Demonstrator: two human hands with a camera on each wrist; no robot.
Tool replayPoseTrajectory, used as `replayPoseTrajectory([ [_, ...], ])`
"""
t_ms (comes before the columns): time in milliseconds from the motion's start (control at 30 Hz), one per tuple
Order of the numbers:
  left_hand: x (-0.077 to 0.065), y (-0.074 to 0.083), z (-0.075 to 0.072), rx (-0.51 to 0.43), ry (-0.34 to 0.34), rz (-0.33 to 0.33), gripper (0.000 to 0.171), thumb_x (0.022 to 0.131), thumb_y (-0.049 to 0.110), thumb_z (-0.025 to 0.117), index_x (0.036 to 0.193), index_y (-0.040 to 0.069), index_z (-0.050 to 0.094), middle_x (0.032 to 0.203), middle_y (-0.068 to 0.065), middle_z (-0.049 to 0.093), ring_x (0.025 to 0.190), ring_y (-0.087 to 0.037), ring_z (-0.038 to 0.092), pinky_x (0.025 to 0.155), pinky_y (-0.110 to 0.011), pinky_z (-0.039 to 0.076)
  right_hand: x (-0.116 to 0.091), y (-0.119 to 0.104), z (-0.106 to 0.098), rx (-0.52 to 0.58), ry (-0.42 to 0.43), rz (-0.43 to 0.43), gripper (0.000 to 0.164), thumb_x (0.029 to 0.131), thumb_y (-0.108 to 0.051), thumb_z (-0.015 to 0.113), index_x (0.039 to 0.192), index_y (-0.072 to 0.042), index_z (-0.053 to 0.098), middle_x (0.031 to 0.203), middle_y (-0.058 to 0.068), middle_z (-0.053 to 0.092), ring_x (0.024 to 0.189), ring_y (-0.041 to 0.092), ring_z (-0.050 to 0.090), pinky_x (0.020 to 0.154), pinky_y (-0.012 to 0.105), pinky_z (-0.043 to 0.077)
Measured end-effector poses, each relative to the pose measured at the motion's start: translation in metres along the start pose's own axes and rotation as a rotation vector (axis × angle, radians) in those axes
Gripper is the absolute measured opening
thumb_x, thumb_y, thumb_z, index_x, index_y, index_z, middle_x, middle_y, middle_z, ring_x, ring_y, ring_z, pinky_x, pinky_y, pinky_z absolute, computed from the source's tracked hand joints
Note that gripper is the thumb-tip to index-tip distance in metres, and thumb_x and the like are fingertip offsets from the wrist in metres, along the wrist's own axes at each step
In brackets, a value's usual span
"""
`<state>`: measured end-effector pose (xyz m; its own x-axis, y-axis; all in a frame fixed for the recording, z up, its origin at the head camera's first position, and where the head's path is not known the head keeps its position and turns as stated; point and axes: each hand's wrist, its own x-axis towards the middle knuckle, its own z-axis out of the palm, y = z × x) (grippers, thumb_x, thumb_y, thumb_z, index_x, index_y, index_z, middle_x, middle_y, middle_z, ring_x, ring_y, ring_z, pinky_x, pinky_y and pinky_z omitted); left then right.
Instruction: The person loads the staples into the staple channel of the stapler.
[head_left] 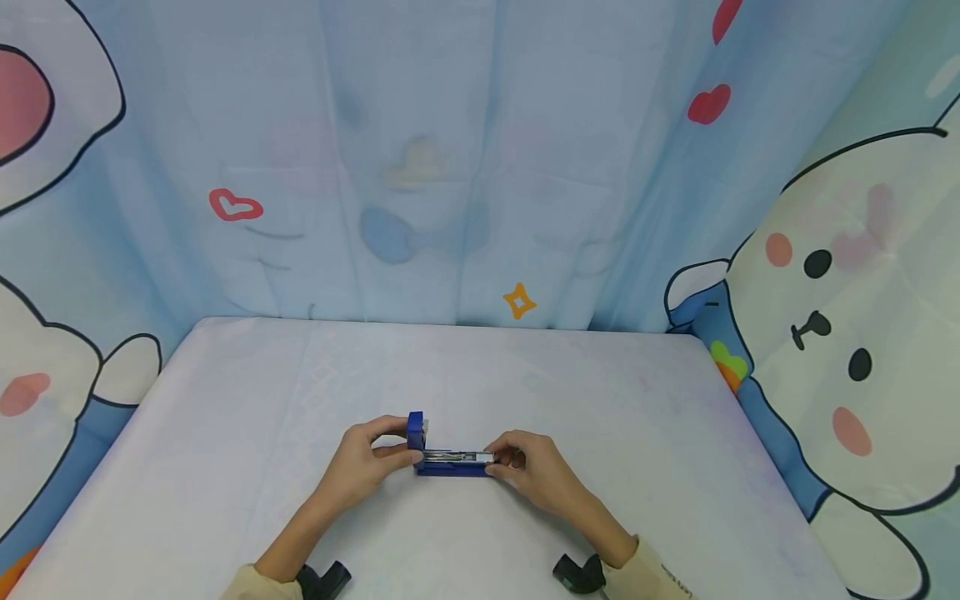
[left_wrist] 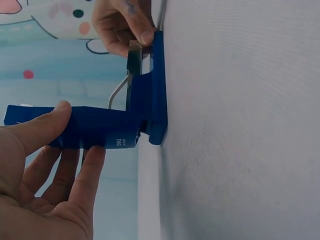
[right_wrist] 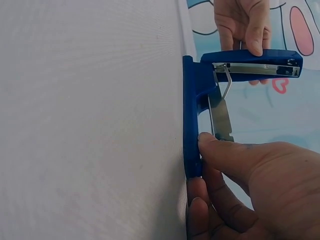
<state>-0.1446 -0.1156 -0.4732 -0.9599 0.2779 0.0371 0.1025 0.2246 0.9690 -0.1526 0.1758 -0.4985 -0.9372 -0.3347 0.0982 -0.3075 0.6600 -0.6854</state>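
A blue stapler [head_left: 453, 470] lies on the white table with its top arm [left_wrist: 95, 126] swung up at about a right angle to the base. Its metal staple channel [right_wrist: 220, 117] is exposed, and a bent wire link joins it to the raised arm. My left hand [head_left: 366, 457] grips the raised arm between thumb and fingers. At the base's other end, my right hand [head_left: 534, 468] pinches the stapler, with the thumb against the base in the right wrist view. Some right fingertips are hidden behind the stapler. Whether staples sit in the channel cannot be made out.
The white cloth-covered table [head_left: 600, 400] runs back to a blue printed curtain [head_left: 450, 167]. Cartoon figures [head_left: 847, 333] are printed on the hangings at both sides. Black wrist devices [head_left: 581, 573] sit by the cream sleeves [head_left: 648, 575].
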Motion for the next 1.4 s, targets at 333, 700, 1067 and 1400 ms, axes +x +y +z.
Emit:
replayPoseTrajectory([
  [333,0.003,-0.001,0.005,0.014,0.007,0.005,0.043,0.090,0.001,0.081,0.132,0.001,0.070,0.125,-0.018,0.071,0.123,-0.037,0.070,0.100,-0.029,0.060,0.000,0.001,0.001,0.000,0.007,0.006,0.017,0.087,-0.008,0.086,0.100,-0.015,0.079,0.085,-0.008,0.071,0.073,0.000,0.056,0.067,0.019,0.053],
  [700,0.006,0.003,0.019,0.090,0.042,0.000,0.041,0.090,0.002,0.081,0.130,0.005,0.073,0.129,-0.012,0.074,0.127,-0.031,0.069,0.102,-0.029,0.059,0.000,0.001,0.000,0.005,0.005,0.002,0.017,0.087,-0.008,0.086,0.101,-0.014,0.079,0.085,-0.008,0.071,0.073,0.000,0.057,0.067,0.019,0.053],
  [1067,0.007,0.006,0.025,0.144,0.038,0.021,0.039,0.091,0.008,0.083,0.129,0.009,0.074,0.133,-0.010,0.073,0.129,-0.032,0.069,0.102,-0.030,0.059,0.001,0.001,0.000,0.016,-0.003,0.009,0.017,0.087,-0.007,0.085,0.101,-0.015,0.079,0.085,-0.008,0.072,0.073,0.001,0.057,0.067,0.019,0.053],
  [1400,0.008,0.005,0.027,0.176,0.037,0.030,0.037,0.091,0.013,0.084,0.127,0.014,0.076,0.129,-0.006,0.075,0.127,-0.029,0.069,0.102,-0.030,0.059,0.001,0.002,0.001,0.029,-0.012,0.010,0.016,0.088,-0.007,0.085,0.101,-0.015,0.079,0.085,-0.008,0.072,0.073,0.001,0.057,0.066,0.019,0.053],
])
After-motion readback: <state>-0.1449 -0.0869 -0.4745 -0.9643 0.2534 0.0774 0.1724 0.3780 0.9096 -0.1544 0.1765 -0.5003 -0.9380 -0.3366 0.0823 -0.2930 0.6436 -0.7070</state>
